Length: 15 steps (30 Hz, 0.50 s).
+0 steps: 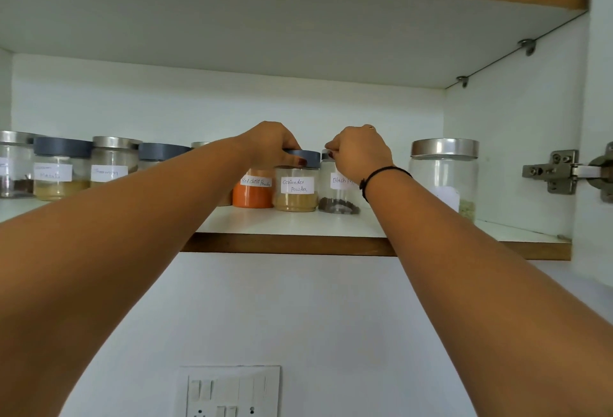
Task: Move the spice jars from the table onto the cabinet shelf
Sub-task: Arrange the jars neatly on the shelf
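I see both arms reaching up to the cabinet shelf [298, 222]. The left hand [272, 144] holds the coriander jar [296, 193] from above: its fingers [287, 144] are curled over the grey lid, and one red-painted nail shows at the lid's front edge. The right hand [360, 156] is at the top of the black pepper jar [336, 197], with the fingers curled tight round its lid, which I can hardly see. Both jars stand upright on the shelf, just beside each other. The red chilli jar [252, 191] stands directly left of the coriander jar. Further left there is a row of more jars [83, 168], and to the right, a little apart, one big jar [444, 174] with a steel lid. A black thread [384, 171] is round the right wrist.
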Tool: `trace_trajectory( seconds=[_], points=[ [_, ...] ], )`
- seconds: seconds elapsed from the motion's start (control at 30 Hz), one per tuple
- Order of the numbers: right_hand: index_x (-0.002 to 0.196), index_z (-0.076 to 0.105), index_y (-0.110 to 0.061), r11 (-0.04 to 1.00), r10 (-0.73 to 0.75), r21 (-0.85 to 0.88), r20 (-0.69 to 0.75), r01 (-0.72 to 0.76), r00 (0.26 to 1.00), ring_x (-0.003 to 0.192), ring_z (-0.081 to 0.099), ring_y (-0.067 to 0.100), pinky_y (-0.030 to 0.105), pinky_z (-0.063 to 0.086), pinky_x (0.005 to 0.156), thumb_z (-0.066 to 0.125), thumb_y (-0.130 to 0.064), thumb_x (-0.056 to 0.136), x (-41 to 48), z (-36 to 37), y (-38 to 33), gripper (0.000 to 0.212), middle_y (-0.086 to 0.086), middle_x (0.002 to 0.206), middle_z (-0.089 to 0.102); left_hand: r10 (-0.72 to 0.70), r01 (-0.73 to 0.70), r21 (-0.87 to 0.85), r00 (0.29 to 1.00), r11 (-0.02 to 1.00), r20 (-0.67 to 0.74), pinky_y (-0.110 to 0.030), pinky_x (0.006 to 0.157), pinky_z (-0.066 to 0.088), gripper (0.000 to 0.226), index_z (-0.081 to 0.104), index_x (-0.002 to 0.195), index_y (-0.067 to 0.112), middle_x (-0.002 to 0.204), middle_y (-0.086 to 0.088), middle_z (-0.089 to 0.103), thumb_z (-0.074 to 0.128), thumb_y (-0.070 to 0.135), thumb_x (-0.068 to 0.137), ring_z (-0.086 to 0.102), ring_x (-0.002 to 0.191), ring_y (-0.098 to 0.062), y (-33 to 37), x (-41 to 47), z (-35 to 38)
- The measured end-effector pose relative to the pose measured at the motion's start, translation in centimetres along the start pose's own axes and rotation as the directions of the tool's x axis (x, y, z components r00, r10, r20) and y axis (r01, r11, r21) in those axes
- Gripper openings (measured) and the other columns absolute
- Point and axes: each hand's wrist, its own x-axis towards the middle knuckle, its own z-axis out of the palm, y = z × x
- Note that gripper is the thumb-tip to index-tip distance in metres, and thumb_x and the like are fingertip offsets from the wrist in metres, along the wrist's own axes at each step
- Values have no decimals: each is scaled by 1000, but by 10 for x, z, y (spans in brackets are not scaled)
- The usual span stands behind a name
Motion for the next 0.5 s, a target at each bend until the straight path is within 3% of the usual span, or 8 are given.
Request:
trace_trajectory(
  seconds=[0.17,0.37,0.5],
  points=[
    [129,65,-27,1000,6,20,26,-7,1000,127,47,26,35,48,89,53,-10,94,4,5,2,41,12,128,59,11,-11,-7,999,1000,-34,-27,82,43,32,67,126,11,121,-9,70,61,25,98,59,98,-17,-6,4,8],
    [125,63,-7,997,-60,40,36,59,998,132,38,29,42,49,96,45,-6,92,-6,4,4,38,10,121,65,8,-7,11,995,1000,-98,-35,90,49,27,68,122,11,117,-8,70,59,24,100,62,102,-23,-11,12,24],
    [89,51,-8,993,-46,107,6,45,999,119,45,33,36,43,79,45,-5,89,-11,1,4,6,13,98,61,17,-16,10,991,1000,-132,-34,89,48,28,66,125,12,119,-8,68,57,22,100,61,105,-24,-12,12,29]
  ],
)
